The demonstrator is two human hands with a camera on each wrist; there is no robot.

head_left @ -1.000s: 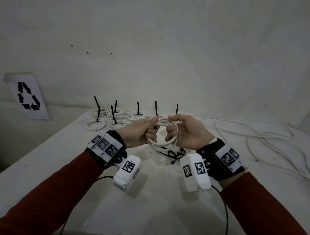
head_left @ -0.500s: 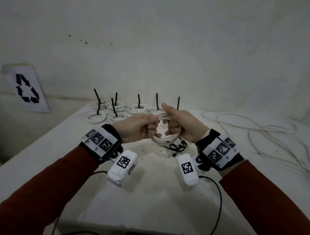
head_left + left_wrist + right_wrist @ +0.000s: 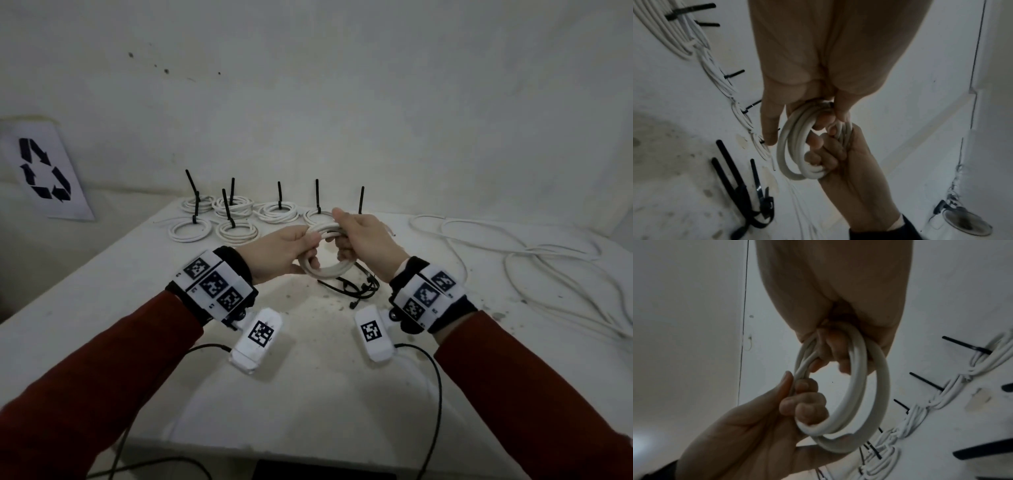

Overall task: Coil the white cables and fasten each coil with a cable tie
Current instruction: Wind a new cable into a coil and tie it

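The head camera looked forward and down over the table (image 3: 102, 308) from above, while each wrist camera peered close along its own palm from opposite sides, all three sharing the coil (image 3: 325, 270) (image 3: 795, 146) (image 3: 855, 394) held between the hands.

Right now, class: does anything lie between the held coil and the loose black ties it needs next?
Nothing visible does. Both the left hand and the right hand grip the coil in the air, and the loose ties lie on the table just beneath it.
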